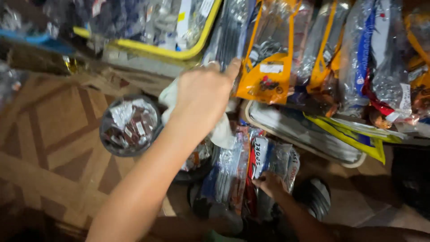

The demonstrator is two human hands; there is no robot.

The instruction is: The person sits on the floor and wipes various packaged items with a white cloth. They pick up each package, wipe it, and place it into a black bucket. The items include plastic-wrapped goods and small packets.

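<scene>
Cloth [221, 131], white, is bunched in the L hand [201, 92]. The fingers are clenched round it, with folds spilling out below the wrist and at the left by the knuckles. The thumb tip presses up against a dark hanging pack [230, 27], just beside an orange pack [268, 58].

Judging by this, the grip should stay firm and the cloth well gathered so loose ends don't snag the packs. Pressure should stay light, as the packs hang free and will swing.

R hand [268, 183] is lower, well apart from the cloth, w/ fingers on the bottom edge of clear packets [268, 157]. Can't tell if it grips or only touches.

Left of the L arm sits a bowl [104, 134] of small wrapped bits on a patterned floor [53, 134]. A yellow tray [179, 53] is above, and a wheel [316, 197] is near the R hand.
</scene>
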